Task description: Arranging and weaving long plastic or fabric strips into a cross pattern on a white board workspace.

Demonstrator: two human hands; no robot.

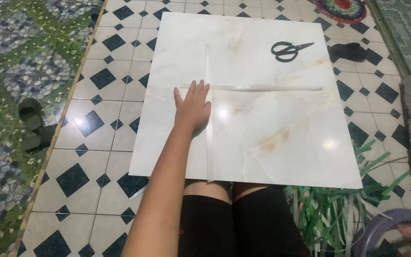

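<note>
My left hand [193,108] lies flat, fingers apart, on a glossy white marbled board [272,138] that rests on the floor in front of my knees. It presses down where two thin pale strips cross: a long strip [209,152] running toward me and a cross strip [267,88] running right. My hand grips nothing. A blurred shape at the bottom right looks like my right hand [407,232], by the rim of a purple basin [374,227]; its fingers cannot be made out. Black scissors [288,50] lie open-handled at the board's far right.
A heap of green and white strips [338,209] lies on the floor right of my knees. The floor has white tiles with dark diamonds [96,123]. A floral mat [20,71] borders the left, and a dark sandal [350,51] lies beyond the board.
</note>
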